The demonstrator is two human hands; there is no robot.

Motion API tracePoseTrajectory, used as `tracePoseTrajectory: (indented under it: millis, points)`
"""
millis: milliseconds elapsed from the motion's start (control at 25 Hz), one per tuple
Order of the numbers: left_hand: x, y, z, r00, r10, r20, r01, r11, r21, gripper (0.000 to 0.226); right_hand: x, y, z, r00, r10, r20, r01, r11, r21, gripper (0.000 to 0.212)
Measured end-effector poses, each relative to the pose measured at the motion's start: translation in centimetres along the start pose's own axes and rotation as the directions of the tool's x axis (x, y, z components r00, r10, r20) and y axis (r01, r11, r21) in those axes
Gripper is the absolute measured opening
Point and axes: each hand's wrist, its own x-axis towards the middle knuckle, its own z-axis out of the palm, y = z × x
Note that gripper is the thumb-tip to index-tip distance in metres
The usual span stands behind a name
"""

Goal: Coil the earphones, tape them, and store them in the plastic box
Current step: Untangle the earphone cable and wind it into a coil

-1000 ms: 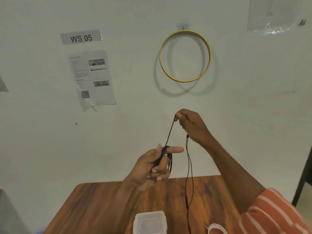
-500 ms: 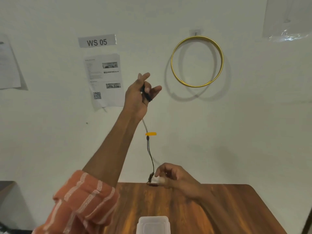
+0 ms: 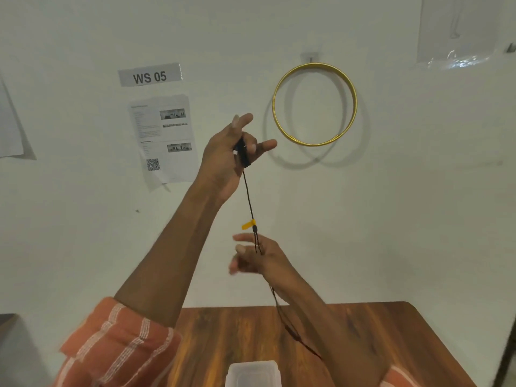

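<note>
Coiling earphones (image 3: 249, 196): left hand (image 3: 226, 155) up high pinches small coil, cord hangs down to right hand (image 3: 255, 256). Right fingers loose, cord slides through. Box (image 3: 252, 374) waits on bench (image 3: 377, 344). Next probably: loop more cord round left fingers.

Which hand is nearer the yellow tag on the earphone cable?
Right. The right hand sits just below the yellow tag, the earphone cable crossing its fingers. The left hand is raised well above the tag, gripping the coiled part.
</note>
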Motion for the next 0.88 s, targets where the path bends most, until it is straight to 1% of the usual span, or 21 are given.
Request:
tracePoseTrajectory:
  millis: [40,80,120,200,240,280,320,360,400,440,480,520,560,640,680,720,760,800,840,880]
  points:
    - [0.2,-0.4,-0.8,0.999,0.030,-0.024,-0.027,0.994,0.103,0.041,-0.8,0.5,-0.1,0.999,-0.035,-0.009,0.035,0.999,-0.017,0.025]
    - [0.4,-1.1,-1.8,0.998,0.053,-0.046,-0.040,0.968,0.247,0.041,-1.9,0.9,-0.4,0.996,-0.084,-0.032,0.082,0.994,-0.071,0.014]
    - [0.4,-2.1,-3.0,0.997,0.053,-0.047,-0.031,0.921,0.389,0.042,-2.9,1.2,-0.8,0.987,-0.146,-0.071,0.135,0.981,-0.139,0.014]
    - [-0.3,-5.4,-5.2,0.999,-0.029,-0.014,0.032,0.798,0.601,0.042,-3.9,0.5,-2.4,0.942,-0.299,-0.153,0.257,0.936,-0.242,0.022]
    - [-1.4,-7.2,-6.1,0.995,-0.102,0.012,0.068,0.743,0.666,0.042,-3.6,-0.2,-3.4,0.916,-0.361,-0.173,0.304,0.909,-0.286,0.024]
    - [-2.8,-8.9,-6.5,0.981,-0.190,0.049,0.103,0.710,0.696,0.043,-3.0,-1.3,-4.3,0.893,-0.408,-0.189,0.333,0.882,-0.334,0.024]
    - [-4.6,-10.3,-6.6,0.955,-0.283,0.086,0.151,0.718,0.679,0.042,-2.0,-2.2,-5.3,0.877,-0.436,-0.200,0.341,0.861,-0.378,0.024]
    - [-6.6,-11.5,-6.2,0.925,-0.358,0.125,0.209,0.758,0.618,0.040,-0.9,-3.2,-6.3,0.866,-0.456,-0.205,0.347,0.843,-0.411,0.024]
    - [-8.6,-12.1,-5.6,0.898,-0.405,0.172,0.273,0.820,0.504,0.040,0.1,-4.0,-7.1,0.861,-0.466,-0.203,0.351,0.835,-0.425,0.024]
    - [-10.5,-12.2,-4.7,0.876,-0.433,0.213,0.348,0.872,0.343,0.045,1.0,-4.5,-7.7,0.865,-0.460,-0.201,0.345,0.836,-0.428,0.025]
    - [-11.9,-12.0,-3.9,0.852,-0.459,0.252,0.427,0.888,0.171,0.050,1.8,-4.6,-8.2,0.881,-0.433,-0.193,0.325,0.848,-0.418,0.026]
    - [-13.1,-11.6,-3.1,0.829,-0.472,0.299,0.489,0.872,0.019,0.054,2.4,-4.1,-8.5,0.900,-0.393,-0.190,0.291,0.865,-0.410,0.027]
    - [-13.9,-11.2,-2.4,0.817,-0.464,0.343,0.522,0.847,-0.098,0.057,2.8,-3.2,-8.5,0.921,-0.345,-0.182,0.256,0.886,-0.386,0.028]
    - [-14.4,-9.9,-1.6,0.834,-0.393,0.387,0.511,0.815,-0.273,0.057,2.9,0.1,-7.9,0.946,-0.268,-0.180,0.198,0.923,-0.331,0.034]
    - [-14.1,-9.4,-1.5,0.864,-0.349,0.362,0.471,0.813,-0.341,0.055,2.3,1.9,-7.4,0.954,-0.242,-0.180,0.178,0.934,-0.311,0.038]
    - [-13.3,-8.8,-1.5,0.905,-0.308,0.295,0.407,0.829,-0.384,0.053,1.4,3.6,-6.8,0.963,-0.220,-0.158,0.164,0.937,-0.309,0.038]
    - [-12.1,-8.4,-1.7,0.944,-0.268,0.191,0.325,0.857,-0.400,0.051,0.4,5.1,-6.2,0.971,-0.201,-0.131,0.147,0.931,-0.334,0.035]
    - [-10.8,-7.9,-2.0,0.971,-0.230,0.070,0.240,0.895,-0.376,0.050,-1.0,6.4,-5.5,0.979,-0.175,-0.106,0.125,0.921,-0.368,0.029]
    - [-9.4,-7.7,-2.4,0.981,-0.187,-0.054,0.162,0.936,-0.312,0.047,-2.4,7.3,-4.8,0.988,-0.133,-0.078,0.093,0.918,-0.386,0.023]
    - [-8.0,-7.6,-3.1,0.976,-0.138,-0.168,0.102,0.973,-0.205,0.043,-3.9,8.0,-4.3,0.995,-0.085,-0.047,0.061,0.924,-0.378,0.018]
